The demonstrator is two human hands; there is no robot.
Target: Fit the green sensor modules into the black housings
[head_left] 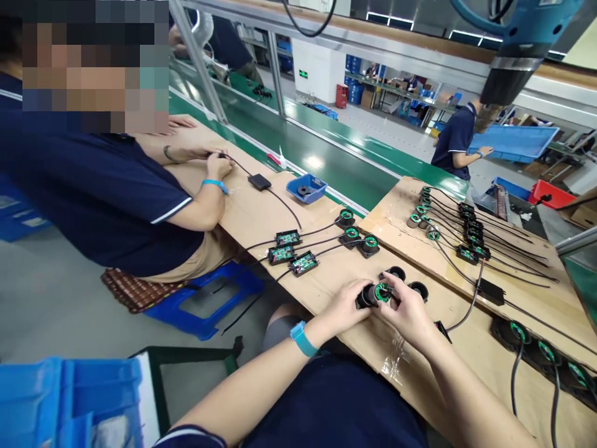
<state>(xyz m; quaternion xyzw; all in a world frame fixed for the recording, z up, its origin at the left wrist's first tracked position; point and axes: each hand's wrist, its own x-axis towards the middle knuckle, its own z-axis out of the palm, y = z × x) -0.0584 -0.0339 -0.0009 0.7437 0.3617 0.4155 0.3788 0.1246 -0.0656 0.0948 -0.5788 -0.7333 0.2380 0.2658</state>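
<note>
Wired units (304,264) lie boards-up at left, presumably for easy access. Left hand (347,305) grips the black housing (365,298) over the near bench (321,291) edge, apparently steadying it; green board (381,292) end grasped by right hand (410,314); black cup (418,291) just beyond, within reach.

The person's two hands (347,306) hold one round piece (370,295), with two black cups (418,290) just beyond; farther left on the bench (326,286) there are three open black boxes (304,264), three wired cups (352,236), one small blue tray (315,196) and one closed black box (259,182). At the right there is one more closed box (492,291), at least three green-faced cups (546,353) in a row, and a cluster of boxes (467,253) too crowded to count. Two blue wristbands (304,339) and one blue stool (247,279) also show.
</note>
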